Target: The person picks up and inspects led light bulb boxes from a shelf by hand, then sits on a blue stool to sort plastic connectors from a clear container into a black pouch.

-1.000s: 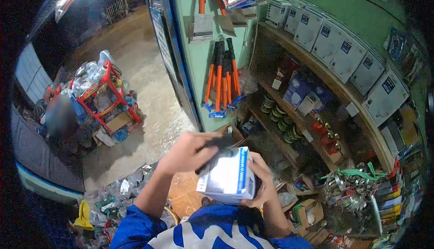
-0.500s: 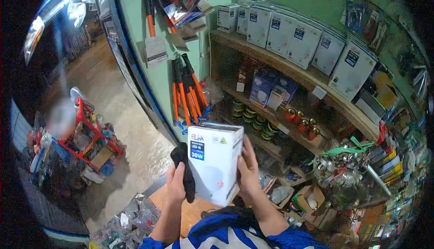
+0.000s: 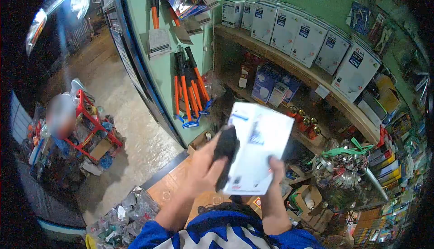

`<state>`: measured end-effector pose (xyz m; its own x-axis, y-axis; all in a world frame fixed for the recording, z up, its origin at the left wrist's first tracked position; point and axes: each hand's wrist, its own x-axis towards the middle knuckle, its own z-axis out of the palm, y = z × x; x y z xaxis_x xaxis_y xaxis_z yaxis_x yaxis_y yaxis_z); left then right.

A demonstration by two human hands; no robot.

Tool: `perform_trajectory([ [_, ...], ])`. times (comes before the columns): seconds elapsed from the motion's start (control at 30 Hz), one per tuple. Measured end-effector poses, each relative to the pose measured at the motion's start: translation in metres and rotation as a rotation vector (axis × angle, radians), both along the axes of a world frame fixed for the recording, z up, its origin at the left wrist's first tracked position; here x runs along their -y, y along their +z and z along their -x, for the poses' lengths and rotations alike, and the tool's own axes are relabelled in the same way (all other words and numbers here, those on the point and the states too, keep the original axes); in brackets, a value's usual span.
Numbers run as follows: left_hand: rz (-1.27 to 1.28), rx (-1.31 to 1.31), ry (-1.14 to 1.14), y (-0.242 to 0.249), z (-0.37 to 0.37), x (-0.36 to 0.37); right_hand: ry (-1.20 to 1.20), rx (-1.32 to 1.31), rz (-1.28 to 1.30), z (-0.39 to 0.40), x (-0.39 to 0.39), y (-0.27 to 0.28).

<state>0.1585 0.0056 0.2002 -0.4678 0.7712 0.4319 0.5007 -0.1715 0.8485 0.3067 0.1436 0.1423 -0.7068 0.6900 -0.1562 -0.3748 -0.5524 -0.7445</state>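
Note:
A white bulb box point(image 3: 262, 149), blurred by motion, is held in front of my chest with two of its faces showing. My right hand point(image 3: 275, 174) grips its lower right edge, the thumb on the front face. At the box's left side my left hand point(image 3: 210, 158) has its fingers closed round a dark cloth-like item point(image 3: 226, 149), which lies against the box. Whether the left fingers also touch the box is hard to tell.
White bulb boxes line the upper shelf point(image 3: 289, 57) ahead. Orange-handled tools point(image 3: 185, 91) hang on the green wall. A bundle of metal rings point(image 3: 339, 170) is at right, bagged goods point(image 3: 122, 217) at lower left, and a red rack point(image 3: 92, 127) outside.
The box has moved right and slightly up and has turned, so a second face shows. Both hands moved right with it, and the dark item now overlaps its left side.

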Motion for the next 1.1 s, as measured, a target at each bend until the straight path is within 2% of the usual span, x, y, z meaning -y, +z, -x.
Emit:
perform_trajectory([
  [0.07, 0.04, 0.036, -0.032, -0.026, -0.013, 0.003, -0.121, -0.04, 0.163, 0.004, 0.011, 0.04],
  [0.13, 0.042, 0.11, -0.055, -0.026, -0.011, 0.001, -0.104, 0.027, 0.145, 0.003, -0.002, 0.008],
  [0.2, 0.01, 0.044, -0.047, -0.01, 0.008, -0.014, 0.094, 0.058, -0.08, -0.006, -0.008, -0.016],
  [0.27, -0.055, -0.091, -0.015, 0.006, 0.03, -0.031, 0.064, 0.014, 0.0, -0.005, -0.004, -0.037],
  [0.3, -0.043, -0.075, 0.002, 0.017, 0.024, -0.032, 0.05, -0.034, 0.012, -0.003, -0.007, -0.044],
  [0.37, 0.005, -0.038, 0.025, 0.031, 0.0, -0.029, -0.009, -0.146, 0.029, 0.001, 0.005, -0.008],
  [0.47, 0.024, -0.352, -0.09, 0.002, -0.028, -0.005, -0.019, -0.23, 0.043, 0.001, -0.013, 0.0],
  [0.5, -0.025, -0.325, -0.077, -0.001, -0.034, -0.006, -0.05, -0.283, 0.081, 0.003, -0.014, -0.006],
  [0.6, 0.006, -0.26, -0.09, 0.014, -0.016, -0.017, 0.023, 0.009, 0.038, -0.012, -0.01, -0.027],
  [0.63, -0.006, -0.078, -0.083, 0.02, -0.011, -0.024, 0.001, 0.029, 0.038, -0.011, -0.007, -0.04],
  [0.67, -0.073, -0.1, -0.011, 0.025, -0.003, -0.032, 0.068, 0.041, 0.003, -0.015, -0.006, -0.045],
  [0.73, -0.158, 0.09, 0.061, 0.02, 0.007, -0.045, 0.123, -0.09, 0.024, -0.013, -0.008, -0.054],
  [0.8, -0.153, 0.191, 0.148, -0.012, 0.014, -0.053, 0.021, -0.03, -0.092, -0.026, -0.031, -0.071],
  [0.83, -0.006, 0.235, 0.177, -0.029, 0.015, -0.051, -0.027, 0.002, -0.149, -0.031, -0.04, -0.076],
  [0.87, -0.027, 0.285, 0.194, -0.054, 0.013, -0.052, -0.182, 0.133, -0.174, -0.03, -0.033, -0.02],
  [0.93, 0.048, 0.435, 0.237, -0.101, 0.008, -0.052, -0.394, 0.033, -0.397, -0.006, -0.066, 0.023],
  [0.97, 0.029, 0.569, 0.185, -0.107, 0.003, -0.048, -0.542, -0.063, -0.714, 0.007, -0.086, 0.034],
  [1.0, 0.013, 0.704, 0.13, -0.112, -0.002, -0.046, -0.756, 0.105, -1.201, 0.012, -0.113, 0.045],
  [1.03, 0.009, 0.723, 0.12, -0.112, -0.005, -0.044, -0.886, 0.287, -1.388, 0.011, -0.13, 0.053],
  [1.07, 0.003, 0.741, 0.109, -0.109, -0.008, -0.041, -0.973, 0.5, -1.463, 0.011, -0.138, 0.067],
  [1.1, -0.005, 0.758, 0.1, -0.107, -0.009, -0.038, -0.991, 0.499, -1.452, 0.013, -0.151, 0.072],
])
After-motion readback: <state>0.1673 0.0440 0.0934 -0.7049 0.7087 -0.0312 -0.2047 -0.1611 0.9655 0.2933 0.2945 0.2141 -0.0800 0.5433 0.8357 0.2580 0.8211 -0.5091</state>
